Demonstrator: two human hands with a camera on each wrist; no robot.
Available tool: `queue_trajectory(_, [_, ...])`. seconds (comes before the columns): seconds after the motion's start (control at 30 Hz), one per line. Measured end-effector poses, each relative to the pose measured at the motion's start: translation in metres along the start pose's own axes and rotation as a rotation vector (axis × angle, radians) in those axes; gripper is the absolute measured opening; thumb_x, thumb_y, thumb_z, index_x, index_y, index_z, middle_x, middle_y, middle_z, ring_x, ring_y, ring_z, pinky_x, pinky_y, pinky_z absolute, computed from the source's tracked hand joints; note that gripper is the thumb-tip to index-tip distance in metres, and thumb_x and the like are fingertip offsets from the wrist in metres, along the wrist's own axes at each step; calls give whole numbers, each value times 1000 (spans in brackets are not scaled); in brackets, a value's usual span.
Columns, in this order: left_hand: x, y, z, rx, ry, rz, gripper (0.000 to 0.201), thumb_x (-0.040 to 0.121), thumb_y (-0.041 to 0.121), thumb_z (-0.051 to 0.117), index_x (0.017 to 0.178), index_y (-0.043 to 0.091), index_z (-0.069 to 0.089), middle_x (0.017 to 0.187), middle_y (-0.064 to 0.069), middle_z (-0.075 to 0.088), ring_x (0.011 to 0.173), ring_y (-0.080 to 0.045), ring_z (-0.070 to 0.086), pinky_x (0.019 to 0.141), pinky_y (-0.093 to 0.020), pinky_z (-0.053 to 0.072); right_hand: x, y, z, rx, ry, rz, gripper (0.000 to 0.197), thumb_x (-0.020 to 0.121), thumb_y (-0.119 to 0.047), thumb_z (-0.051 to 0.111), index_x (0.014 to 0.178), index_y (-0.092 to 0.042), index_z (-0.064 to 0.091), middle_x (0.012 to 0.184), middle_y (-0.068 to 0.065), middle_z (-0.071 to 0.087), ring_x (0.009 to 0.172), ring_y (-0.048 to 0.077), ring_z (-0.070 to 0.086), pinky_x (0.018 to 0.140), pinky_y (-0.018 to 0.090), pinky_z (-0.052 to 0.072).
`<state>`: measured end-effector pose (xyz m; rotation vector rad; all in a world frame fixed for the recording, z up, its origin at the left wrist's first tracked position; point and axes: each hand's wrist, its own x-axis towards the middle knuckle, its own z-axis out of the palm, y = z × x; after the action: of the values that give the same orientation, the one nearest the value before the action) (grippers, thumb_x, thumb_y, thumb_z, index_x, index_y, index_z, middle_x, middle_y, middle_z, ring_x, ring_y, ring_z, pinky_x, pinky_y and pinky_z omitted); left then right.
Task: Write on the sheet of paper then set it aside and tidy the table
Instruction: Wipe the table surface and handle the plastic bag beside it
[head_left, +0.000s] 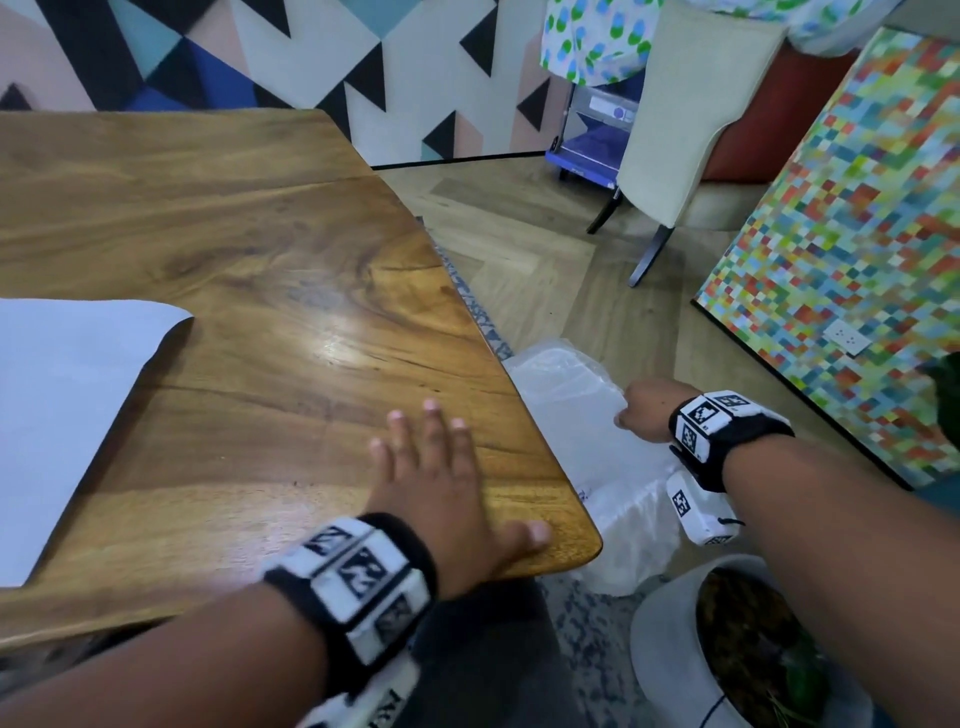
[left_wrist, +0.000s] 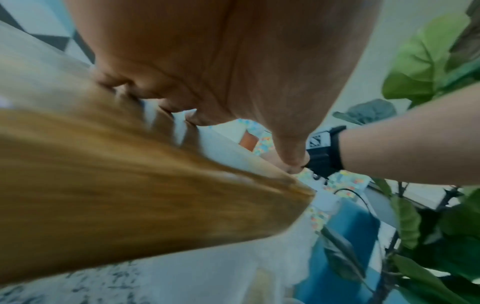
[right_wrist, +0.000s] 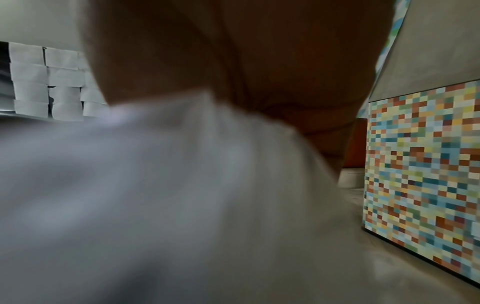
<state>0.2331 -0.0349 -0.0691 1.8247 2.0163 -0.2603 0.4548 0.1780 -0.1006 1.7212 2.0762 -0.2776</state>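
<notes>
A white sheet of paper (head_left: 67, 405) lies on the left part of the wooden table (head_left: 234, 234). My left hand (head_left: 441, 457) rests flat on the table near its right front corner, fingers spread and holding nothing; the left wrist view shows the palm (left_wrist: 221, 61) over the wood (left_wrist: 130, 174). My right hand (head_left: 641, 413) reaches down beside the table to a white plastic bag (head_left: 566, 415) on the floor and grips its edge, fingertips hidden. In the right wrist view the palm (right_wrist: 246, 61) sits on the blurred white bag (right_wrist: 155, 185).
A white pot with a green plant (head_left: 727, 639) stands on the floor under my right forearm. A mosaic-patterned wall (head_left: 857, 260) rises at the right. A cream chair (head_left: 680, 130) and a blue cart (head_left: 597, 140) stand behind. A patterned rug (head_left: 478, 306) edges the table.
</notes>
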Motion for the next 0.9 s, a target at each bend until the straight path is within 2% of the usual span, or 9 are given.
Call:
queue_trajectory(0.1, [8, 47, 5, 8, -42, 127, 127, 73, 98, 23, 155, 13, -23, 156, -20, -37, 142, -49, -34, 120, -64, -11, 3, -4, 2, 2, -9, 4, 26, 90, -32, 55, 72, -14, 53, 80, 6, 59, 79, 28, 62, 63, 28, 43])
queue_trajectory(0.17, [11, 68, 5, 15, -85, 294, 123, 77, 95, 28, 158, 16, -19, 159, -17, -34, 143, -45, -35, 120, -62, -14, 4, -7, 2, -9, -6, 1, 29, 90, -32, 55, 68, -13, 51, 77, 6, 57, 78, 29, 61, 62, 28, 42])
queue_trajectory(0.27, [13, 74, -5, -118, -91, 452, 113, 85, 86, 39, 162, 19, -10, 167, -10, -22, 153, -32, -22, 124, -52, -9, 4, -9, 1, -10, -7, -6, 29, 89, -33, 56, 67, -13, 52, 83, 8, 62, 79, 29, 63, 63, 28, 46])
queue_trajectory(0.33, [13, 56, -17, -211, -26, 399, 110, 86, 82, 44, 162, 21, -7, 169, -8, -16, 155, -28, -16, 125, -48, -5, 3, -7, 0, -19, -11, -12, 26, 90, -34, 55, 78, -11, 58, 92, 9, 64, 85, 29, 64, 71, 31, 51])
queue_trajectory(0.4, [7, 24, -30, -227, 34, 274, 110, 85, 83, 42, 162, 23, -7, 169, -8, -15, 155, -28, -15, 126, -51, 1, 3, -4, 1, -28, -6, -8, 24, 91, -35, 55, 89, -12, 57, 100, 11, 64, 91, 31, 63, 78, 34, 52])
queue_trajectory(0.63, [-42, -81, -18, -106, 10, -110, 120, 64, 96, 5, 159, 26, -17, 164, -8, -28, 152, -27, -20, 125, -53, 3, 0, -3, 2, -20, 1, -5, 24, 92, -34, 56, 86, -10, 57, 93, 10, 61, 88, 30, 63, 72, 31, 48])
queue_trajectory(0.77, [-51, -74, 16, 5, 8, -114, 128, 60, 101, -12, 158, 18, -23, 161, -19, -33, 148, -38, -29, 124, -54, -5, -3, -2, -1, -22, 6, -11, 26, 92, -34, 55, 91, -8, 59, 94, 10, 61, 88, 29, 62, 72, 31, 47])
queue_trajectory(0.83, [-44, -49, 24, 20, 28, -61, 123, 69, 99, -5, 156, 15, -26, 158, -22, -37, 146, -43, -32, 122, -57, -9, -3, -3, -3, -34, 7, -9, 26, 93, -33, 54, 95, -7, 60, 93, 9, 60, 89, 29, 61, 71, 30, 45])
queue_trajectory(0.9, [-34, -20, 27, 12, 24, 84, 119, 73, 97, 3, 156, 16, -25, 157, -20, -38, 144, -42, -37, 121, -60, -12, -3, -5, -4, -44, 7, -6, 29, 94, -32, 54, 100, -6, 63, 93, 9, 59, 89, 28, 61, 70, 29, 44])
